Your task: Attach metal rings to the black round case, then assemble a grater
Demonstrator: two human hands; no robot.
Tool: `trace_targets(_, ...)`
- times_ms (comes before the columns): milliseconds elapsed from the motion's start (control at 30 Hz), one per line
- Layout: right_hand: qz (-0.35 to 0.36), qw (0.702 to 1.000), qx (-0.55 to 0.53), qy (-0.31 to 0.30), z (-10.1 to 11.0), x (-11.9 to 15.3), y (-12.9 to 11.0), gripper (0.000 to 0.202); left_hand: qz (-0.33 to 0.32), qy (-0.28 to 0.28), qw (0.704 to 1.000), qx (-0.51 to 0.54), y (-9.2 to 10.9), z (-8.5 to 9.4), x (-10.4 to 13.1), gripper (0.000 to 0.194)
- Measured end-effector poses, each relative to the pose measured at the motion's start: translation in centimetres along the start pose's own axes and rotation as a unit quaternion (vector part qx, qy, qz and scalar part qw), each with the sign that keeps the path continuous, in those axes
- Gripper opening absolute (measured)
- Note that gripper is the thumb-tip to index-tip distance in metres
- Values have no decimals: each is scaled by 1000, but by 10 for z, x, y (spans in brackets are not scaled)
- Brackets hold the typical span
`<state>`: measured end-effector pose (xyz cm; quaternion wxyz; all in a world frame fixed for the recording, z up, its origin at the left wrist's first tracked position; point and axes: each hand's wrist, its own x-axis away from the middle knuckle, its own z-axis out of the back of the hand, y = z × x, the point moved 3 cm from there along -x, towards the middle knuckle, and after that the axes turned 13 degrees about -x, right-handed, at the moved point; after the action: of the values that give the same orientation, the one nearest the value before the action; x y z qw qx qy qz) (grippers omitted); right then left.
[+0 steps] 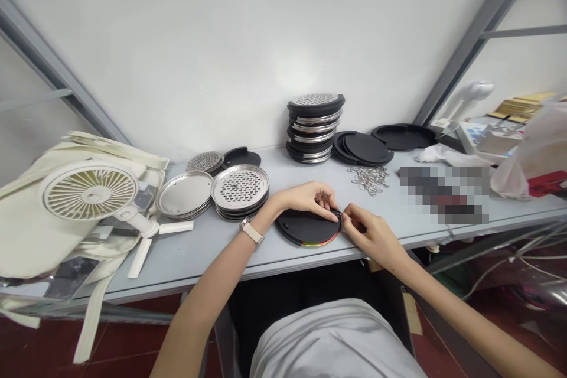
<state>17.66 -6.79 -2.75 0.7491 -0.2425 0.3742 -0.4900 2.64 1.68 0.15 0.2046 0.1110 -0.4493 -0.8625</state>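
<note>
Black disc [308, 229] lies near front edge of table [181, 260]. Left hand [314, 198] arched over far side, grip holding disc; right hand [367, 230] pinched narrow at right rim, contents unclear.

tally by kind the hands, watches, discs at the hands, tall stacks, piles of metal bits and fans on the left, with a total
Left hand and right hand: 2
Watch: 1
Black disc at the hands: 1
Tall stack: 1
Pile of metal bits: 1
Fan on the left: 1
Total: 7
</note>
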Motion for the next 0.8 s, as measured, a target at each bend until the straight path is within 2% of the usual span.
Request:
trace_targets(433, 18, 1000, 12, 6, -1, 2, 4, 26, -15, -3, 1000, -15, 4, 0, 1, 27)
trace_targets(800, 4, 999, -35, 10, -1, 3, 2, 20, -30, -5, 999, -16, 4, 0, 1, 32)
